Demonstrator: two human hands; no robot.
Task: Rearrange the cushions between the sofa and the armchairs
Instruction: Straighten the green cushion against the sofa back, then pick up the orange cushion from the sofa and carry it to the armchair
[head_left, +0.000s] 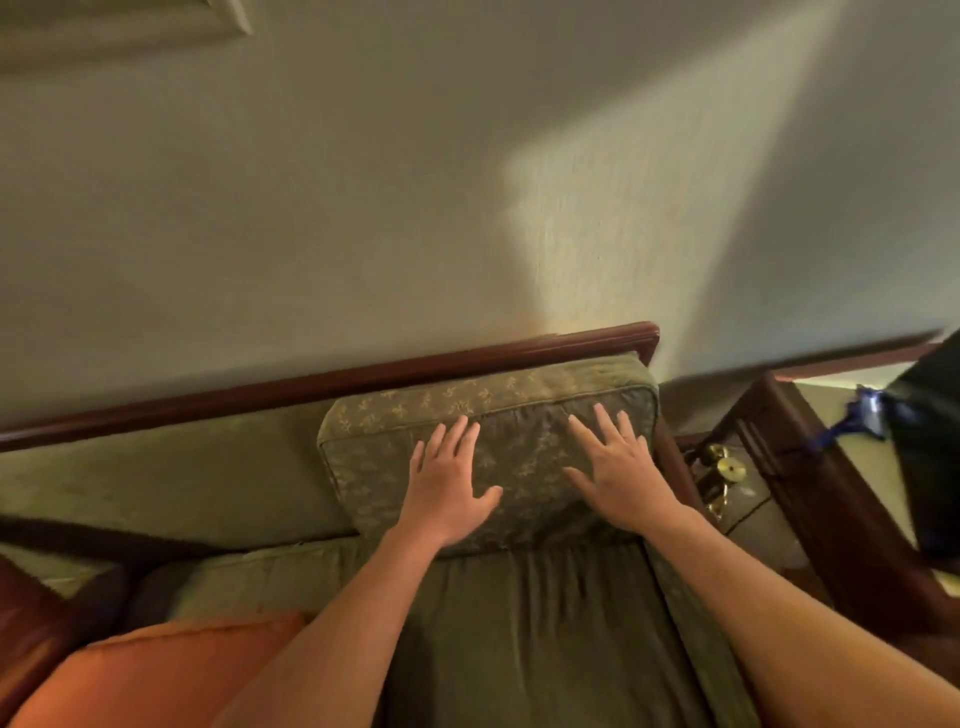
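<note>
A green back cushion (524, 410) with a gold leaf pattern stands upright against the right end of the sofa's back. My left hand (447, 478) lies flat on its front face, fingers spread. My right hand (618, 467) rests flat on the same face further right, fingers apart. Neither hand grips anything. The sofa (156, 467) has green upholstery and a dark wooden top rail. An orange cushion (145, 670) lies on the seat at the lower left, partly hidden by my left forearm.
A plain wall (363, 208) rises right behind the sofa. A dark wooden side table (810, 467) with brass objects (724, 470) stands to the right. A black object (930, 457) sits at the far right edge. A reddish-brown thing (31, 623) lies at the lower left.
</note>
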